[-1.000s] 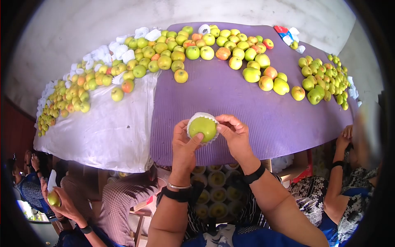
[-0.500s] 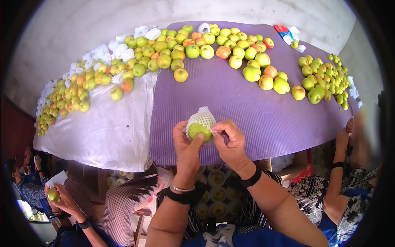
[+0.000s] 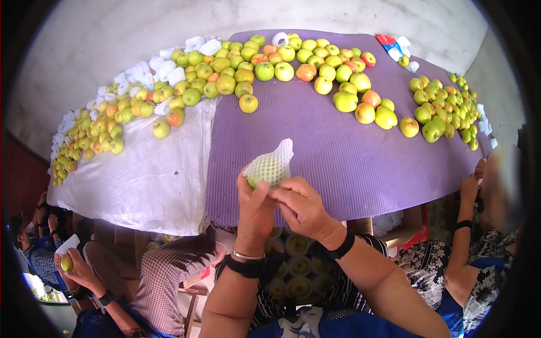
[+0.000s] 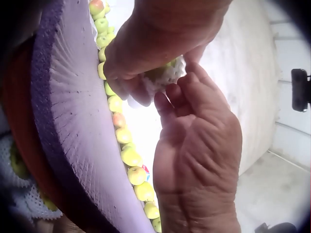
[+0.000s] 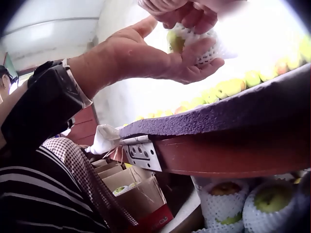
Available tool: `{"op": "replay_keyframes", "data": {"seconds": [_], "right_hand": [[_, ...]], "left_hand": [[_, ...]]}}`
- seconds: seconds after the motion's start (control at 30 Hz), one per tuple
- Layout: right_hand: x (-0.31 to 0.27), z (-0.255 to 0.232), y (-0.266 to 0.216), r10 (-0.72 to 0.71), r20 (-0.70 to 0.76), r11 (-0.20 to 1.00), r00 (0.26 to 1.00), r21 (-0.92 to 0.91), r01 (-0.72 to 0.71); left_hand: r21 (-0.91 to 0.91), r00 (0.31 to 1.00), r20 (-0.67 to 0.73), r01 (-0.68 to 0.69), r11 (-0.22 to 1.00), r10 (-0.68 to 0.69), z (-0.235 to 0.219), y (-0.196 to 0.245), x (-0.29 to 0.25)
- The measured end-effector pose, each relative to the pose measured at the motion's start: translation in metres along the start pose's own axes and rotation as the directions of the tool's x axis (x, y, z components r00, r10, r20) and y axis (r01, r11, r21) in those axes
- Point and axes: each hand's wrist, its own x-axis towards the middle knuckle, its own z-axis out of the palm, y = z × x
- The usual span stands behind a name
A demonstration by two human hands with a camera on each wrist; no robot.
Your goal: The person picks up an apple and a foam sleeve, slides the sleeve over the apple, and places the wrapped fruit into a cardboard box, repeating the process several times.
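A green apple [image 3: 252, 180] is largely covered by a white foam net [image 3: 271, 167], whose pointed end sticks up above it. The left hand [image 3: 255, 217] grips the netted apple from below and the left, thumb in front. The right hand [image 3: 304, 207] has curled fingers pinching the net's lower right edge, partly hidden. In the left wrist view the left hand [image 4: 160, 36] comes from above and the right hand [image 4: 197, 150] from below, meeting at the net [image 4: 167, 80]. The right wrist view shows the left palm [image 5: 141, 58] under the net [image 5: 201, 51].
Many loose apples [image 3: 225, 84] lie along the back of the purple mat [image 3: 338, 163], with foam nets [image 3: 163, 70] at the left and a white cloth [image 3: 163, 169] beside it. Netted apples [image 3: 297, 265] sit below the table edge. People [image 3: 473, 270] sit on both sides.
The net has come down over the apple, covering most of its front. The left hand has tilted the apple, and the right hand has moved down and left towards the thumb.
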Motion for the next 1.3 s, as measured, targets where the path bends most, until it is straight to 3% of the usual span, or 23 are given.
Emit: {"op": "replay_keyframes", "data": {"seconds": [0.03, 0.1, 0.13, 0.2, 0.27, 0.33, 0.47, 0.53, 0.57, 0.67, 0.73, 0.83, 1.03, 1.17, 1.27, 1.3], "right_hand": [[0.000, -0.001, 0.000, 0.002, -0.002, 1.000, 1.000, -0.001, -0.002], [0.001, -0.006, 0.001, 0.251, -0.183, 0.967, 0.951, 0.099, -0.236], [0.002, -0.008, 0.005, 0.252, -0.185, 0.967, 0.950, 0.096, -0.237], [0.004, -0.011, 0.023, 0.605, -0.315, 0.770, 0.731, 0.465, -0.436], [0.000, -0.020, 0.035, 0.671, -0.238, 0.701, 0.702, 0.513, -0.496], [0.002, -0.025, 0.036, 0.770, -0.011, 0.451, 0.638, 0.718, -0.531], [-0.003, -0.027, 0.042, 0.750, 0.049, 0.505, 0.659, 0.600, -0.620], [-0.003, -0.027, 0.042, 0.678, -0.064, 0.602, 0.733, 0.621, -0.503], [-0.002, -0.027, 0.040, 0.678, -0.063, 0.602, 0.733, 0.621, -0.503], [0.003, -0.030, 0.031, 0.672, -0.024, 0.540, 0.740, 0.700, -0.467], [0.005, -0.031, 0.029, 0.744, 0.081, 0.431, 0.663, 0.700, -0.569], [0.007, -0.032, 0.027, 0.785, 0.134, 0.359, 0.604, 0.697, -0.621], [0.007, -0.031, 0.024, 0.747, 0.104, 0.394, 0.656, 0.726, -0.564], [0.008, -0.030, 0.021, 0.750, 0.091, 0.372, 0.655, 0.761, -0.531], [0.007, -0.028, 0.021, 0.783, 0.095, 0.336, 0.615, 0.768, -0.545], [0.006, -0.025, 0.022, 0.738, -0.029, 0.539, 0.674, 0.628, -0.562]], "left_hand": [[0.001, 1.000, 0.001, 0.003, 1.000, -0.003, 0.000, -0.001, 0.000], [0.060, 0.997, -0.080, 0.028, 0.998, -0.023, 0.003, 0.000, 0.000], [0.059, 0.997, -0.078, 0.031, 0.998, -0.026, 0.005, 0.002, 0.000], [0.087, 0.990, -0.079, 0.122, 0.989, -0.116, 0.011, 0.006, -0.003], [0.085, 0.989, -0.064, 0.142, 0.986, -0.137, 0.011, 0.004, -0.003], [0.083, 0.986, -0.048, 0.160, 0.984, -0.157, 0.010, 0.002, -0.003], [0.088, 0.974, -0.070, 0.221, 0.971, -0.215, 0.009, 0.000, -0.002], [0.087, 0.971, -0.081, 0.231, 0.969, -0.224, 0.007, -0.001, -0.002], [0.119, 0.972, -0.104, 0.224, 0.967, -0.212, 0.006, -0.003, -0.002], [0.150, 0.972, -0.137, 0.211, 0.966, -0.191, 0.004, -0.005, -0.001], [0.150, 0.972, -0.148, 0.204, 0.967, -0.182, 0.004, -0.006, -0.001], [0.174, 0.973, -0.156, 0.194, 0.965, -0.168, 0.007, -0.005, -0.002], [0.182, 0.971, -0.095, 0.233, 0.955, -0.219, 0.012, -0.002, -0.004], [0.206, 0.980, -0.095, 0.192, 0.960, -0.175, 0.016, -0.003, -0.004], [0.215, 0.982, -0.106, 0.177, 0.960, -0.157, 0.016, -0.006, -0.005], [0.196, 0.979, -0.123, 0.186, 0.963, -0.164, 0.015, -0.007, -0.005]]}}
